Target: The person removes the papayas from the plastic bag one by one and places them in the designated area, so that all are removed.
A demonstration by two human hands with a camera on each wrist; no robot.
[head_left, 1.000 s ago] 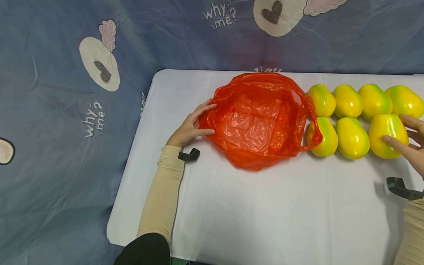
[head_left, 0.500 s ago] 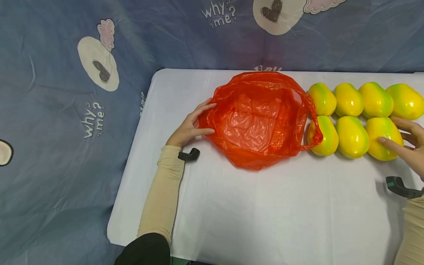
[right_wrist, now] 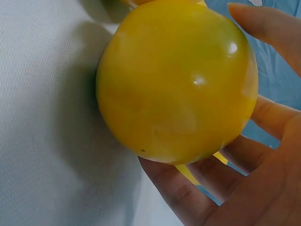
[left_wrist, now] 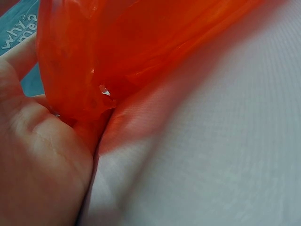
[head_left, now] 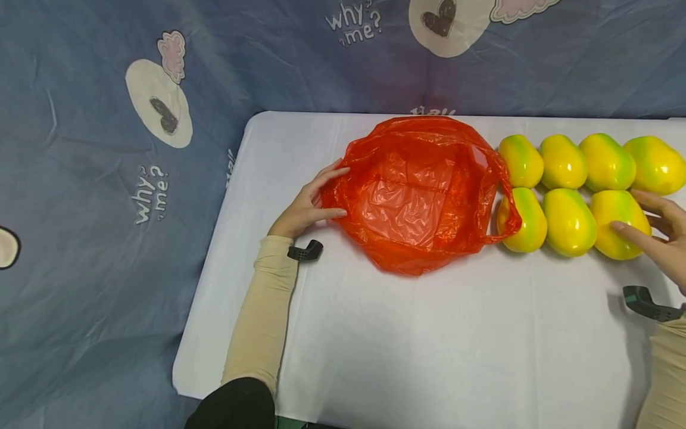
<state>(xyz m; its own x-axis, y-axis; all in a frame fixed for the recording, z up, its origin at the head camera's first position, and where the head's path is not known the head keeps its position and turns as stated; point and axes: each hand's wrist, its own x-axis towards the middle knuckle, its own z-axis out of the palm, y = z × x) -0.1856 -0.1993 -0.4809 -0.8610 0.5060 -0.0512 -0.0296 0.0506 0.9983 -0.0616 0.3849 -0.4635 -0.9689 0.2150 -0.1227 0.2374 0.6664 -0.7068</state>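
Observation:
A red plastic bag [head_left: 407, 196] lies with its mouth facing up in the middle of the head view. My left hand [head_left: 302, 208] rests against its left side, thumb and fingers spread; in the left wrist view the bag [left_wrist: 75, 56] hides the fingertips. At the right, my right hand [head_left: 664, 232] holds a yellow-green mango [head_left: 616, 208] on the table, thumb on the near side and fingers on the far side. The right wrist view shows the mango [right_wrist: 174, 89] with several fingers [right_wrist: 178, 188] around its lower side.
Two rows of mangoes sit right of the bag: several in the back row [head_left: 563, 162], and two others [head_left: 570, 223] beside the held one. A bag handle [head_left: 506, 235] drapes over the nearest mango. Blue cloth [head_left: 300, 53] hangs behind the white table [head_left: 429, 345].
My right hand has lowered the mango slightly and brought it left, closer to its neighbour. Over the last half second it has stayed put. The left hand and bag have not moved.

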